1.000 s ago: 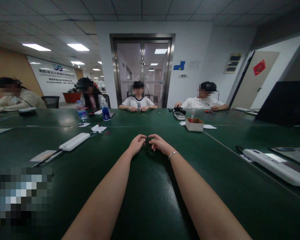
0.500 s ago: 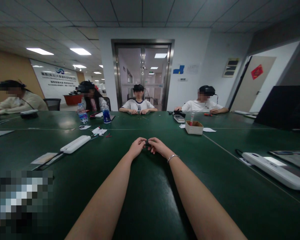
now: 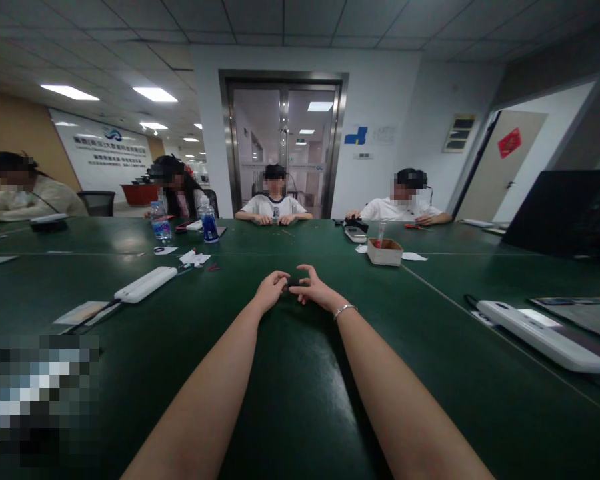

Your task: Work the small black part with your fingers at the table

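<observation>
Both my arms stretch forward over the dark green table [image 3: 290,373]. My left hand [image 3: 270,291] and my right hand [image 3: 314,288] meet at the fingertips, pinching a small dark object [image 3: 293,283] between them. It is too small to name. My right index finger arches up above the others. A thin bracelet [image 3: 345,309] circles my right wrist.
A white power strip [image 3: 146,283] lies to the left and another [image 3: 543,335] to the right. A small cardboard box [image 3: 385,251] stands beyond my hands. Water bottles [image 3: 209,223] and paper scraps sit further left. Several people sit at the far side. A black screen [image 3: 567,210] stands at the right.
My hands have stayed together at the same spot. My right index finger has lifted and curled upward. The camera view has shifted slightly.
</observation>
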Tool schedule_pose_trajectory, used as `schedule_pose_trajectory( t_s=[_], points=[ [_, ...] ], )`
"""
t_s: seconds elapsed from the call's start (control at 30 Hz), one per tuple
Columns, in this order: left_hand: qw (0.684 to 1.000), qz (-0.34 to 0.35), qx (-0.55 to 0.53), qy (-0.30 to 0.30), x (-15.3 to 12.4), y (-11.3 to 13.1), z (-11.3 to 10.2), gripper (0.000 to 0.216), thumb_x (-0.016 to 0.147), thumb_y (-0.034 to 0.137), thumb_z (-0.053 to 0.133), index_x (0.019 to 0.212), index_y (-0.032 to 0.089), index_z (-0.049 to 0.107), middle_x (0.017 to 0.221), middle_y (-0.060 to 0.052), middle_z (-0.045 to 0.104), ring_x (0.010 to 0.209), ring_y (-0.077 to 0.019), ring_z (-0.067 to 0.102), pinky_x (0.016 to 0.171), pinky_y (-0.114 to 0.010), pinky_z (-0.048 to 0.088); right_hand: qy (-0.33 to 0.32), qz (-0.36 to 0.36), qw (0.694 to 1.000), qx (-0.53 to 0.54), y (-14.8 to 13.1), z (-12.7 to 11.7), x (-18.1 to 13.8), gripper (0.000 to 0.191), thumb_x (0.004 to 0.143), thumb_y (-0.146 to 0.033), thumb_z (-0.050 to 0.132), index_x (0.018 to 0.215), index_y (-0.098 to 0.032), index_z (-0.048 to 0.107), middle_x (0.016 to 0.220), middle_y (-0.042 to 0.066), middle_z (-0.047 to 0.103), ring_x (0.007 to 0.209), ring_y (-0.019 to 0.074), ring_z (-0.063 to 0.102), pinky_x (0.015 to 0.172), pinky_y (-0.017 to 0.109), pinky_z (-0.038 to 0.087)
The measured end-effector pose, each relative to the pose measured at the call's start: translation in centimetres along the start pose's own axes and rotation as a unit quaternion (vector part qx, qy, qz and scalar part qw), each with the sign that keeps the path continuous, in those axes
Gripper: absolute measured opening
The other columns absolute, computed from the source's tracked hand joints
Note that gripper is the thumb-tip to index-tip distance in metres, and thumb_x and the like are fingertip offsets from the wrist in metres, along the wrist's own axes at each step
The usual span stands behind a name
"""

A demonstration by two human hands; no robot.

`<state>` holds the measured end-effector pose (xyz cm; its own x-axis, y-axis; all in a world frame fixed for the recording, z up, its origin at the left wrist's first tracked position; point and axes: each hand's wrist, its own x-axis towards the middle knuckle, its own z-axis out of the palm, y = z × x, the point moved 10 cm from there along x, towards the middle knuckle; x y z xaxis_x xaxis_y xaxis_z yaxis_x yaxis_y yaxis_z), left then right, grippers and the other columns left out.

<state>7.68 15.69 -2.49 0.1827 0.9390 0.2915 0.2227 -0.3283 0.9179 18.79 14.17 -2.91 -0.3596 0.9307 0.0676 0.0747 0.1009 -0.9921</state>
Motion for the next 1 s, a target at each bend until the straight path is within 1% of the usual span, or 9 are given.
schedule_pose_trajectory(
  t_s=[0.13, 0.2, 0.3, 0.5, 0.63, 0.7, 0.77, 0.87, 1.0],
  points=[
    [1.000, 0.001, 0.000, -0.008, -0.1, 0.2, 0.2, 0.023, 0.080, 0.023, 0.043, 0.096, 0.014, 0.057, 0.069, -0.002, 0.055, 0.064, -0.0119, 0.052, 0.059, -0.023, 0.040, 0.013, 0.028, 0.999, -0.018, 0.6, -0.2, 0.1, 0.030, 0.088, -0.034, 0.047, 0.111, -0.018, 0.035, 0.067, -0.002, 0.055, 0.040, 0.0065, 0.050, 0.033, 0.014, 0.039],
    [1.000, -0.001, 0.000, -0.006, -0.1, 0.2, 0.1, 0.023, 0.080, 0.022, 0.043, 0.097, 0.013, 0.057, 0.068, -0.001, 0.055, 0.063, -0.0116, 0.052, 0.058, -0.023, 0.039, -0.001, 0.011, 1.000, -0.004, 0.2, 0.0, 0.0, 0.036, 0.084, -0.026, 0.054, 0.114, -0.021, 0.034, 0.072, -0.003, 0.054, 0.042, 0.0056, 0.051, 0.035, 0.014, 0.041],
    [1.000, -0.002, 0.001, -0.004, 0.0, 0.1, 0.1, 0.023, 0.080, 0.023, 0.044, 0.096, 0.014, 0.057, 0.067, -0.001, 0.055, 0.061, -0.0115, 0.051, 0.057, -0.023, 0.039, -0.021, -0.009, 1.000, 0.020, -0.2, 0.2, -0.1, 0.065, 0.071, -0.016, 0.068, 0.120, -0.027, 0.028, 0.083, -0.004, 0.053, 0.047, 0.0052, 0.055, 0.042, 0.016, 0.047],
    [1.000, 0.010, 0.003, -0.005, 0.1, -0.1, 0.1, 0.023, 0.080, 0.025, 0.044, 0.096, 0.014, 0.057, 0.066, -0.001, 0.055, 0.061, -0.0115, 0.051, 0.057, -0.023, 0.039, 0.001, 0.025, 1.000, 0.009, 0.7, -0.2, 0.1, 0.027, 0.088, -0.026, 0.048, 0.111, -0.018, 0.038, 0.069, -0.001, 0.054, 0.041, 0.0059, 0.051, 0.035, 0.014, 0.041],
    [1.000, 0.007, 0.006, -0.006, 0.1, -0.3, 0.0, 0.025, 0.080, 0.028, 0.044, 0.096, 0.015, 0.058, 0.062, 0.000, 0.052, 0.059, -0.0116, 0.050, 0.056, -0.023, 0.038, -0.018, -0.009, 0.999, 0.041, 0.1, 0.1, 0.1, 0.053, 0.074, -0.012, 0.064, 0.116, -0.024, 0.035, 0.083, -0.002, 0.055, 0.047, 0.0054, 0.056, 0.043, 0.016, 0.048],
    [1.000, 0.011, 0.009, -0.002, 0.2, -0.3, -0.1, 0.025, 0.081, 0.030, 0.043, 0.095, 0.015, 0.058, 0.061, 0.000, 0.052, 0.059, -0.0117, 0.050, 0.056, -0.023, 0.038, -0.009, 0.007, 0.999, 0.038, 0.4, 0.0, 0.1, 0.046, 0.078, -0.018, 0.063, 0.115, -0.022, 0.036, 0.080, -0.001, 0.056, 0.048, 0.0068, 0.057, 0.044, 0.017, 0.049],
    [1.000, 0.014, 0.013, 0.000, 0.2, -0.3, -0.1, 0.025, 0.081, 0.031, 0.043, 0.094, 0.016, 0.058, 0.061, 0.001, 0.052, 0.058, -0.0115, 0.049, 0.055, -0.023, 0.038, 0.000, 0.031, 0.999, 0.020, 1.0, -0.1, 0.3, 0.026, 0.087, -0.027, 0.052, 0.109, -0.017, 0.041, 0.071, 0.001, 0.057, 0.045, 0.0079, 0.055, 0.040, 0.017, 0.046],
    [1.000, 0.015, 0.027, 0.004, 0.2, -0.3, -0.3, 0.024, 0.081, 0.030, 0.043, 0.093, 0.017, 0.059, 0.061, 0.001, 0.051, 0.056, -0.0111, 0.048, 0.055, -0.022, 0.037, -0.015, 0.020, 1.000, 0.009, 0.9, 0.2, 0.3, 0.015, 0.091, -0.024, 0.043, 0.103, -0.015, 0.046, 0.067, 0.001, 0.056, 0.044, 0.0068, 0.053, 0.039, 0.015, 0.044],
    [0.998, 0.018, 0.057, 0.012, 0.1, -0.3, -0.5, 0.026, 0.082, 0.032, 0.041, 0.094, 0.018, 0.060, 0.061, 0.001, 0.053, 0.056, -0.0114, 0.049, 0.055, -0.023, 0.038, -0.035, -0.022, 0.999, 0.023, 0.1, 0.4, 0.2, 0.039, 0.078, -0.011, 0.060, 0.112, -0.022, 0.045, 0.086, 0.000, 0.055, 0.053, 0.0054, 0.058, 0.048, 0.015, 0.050]
  ],
)
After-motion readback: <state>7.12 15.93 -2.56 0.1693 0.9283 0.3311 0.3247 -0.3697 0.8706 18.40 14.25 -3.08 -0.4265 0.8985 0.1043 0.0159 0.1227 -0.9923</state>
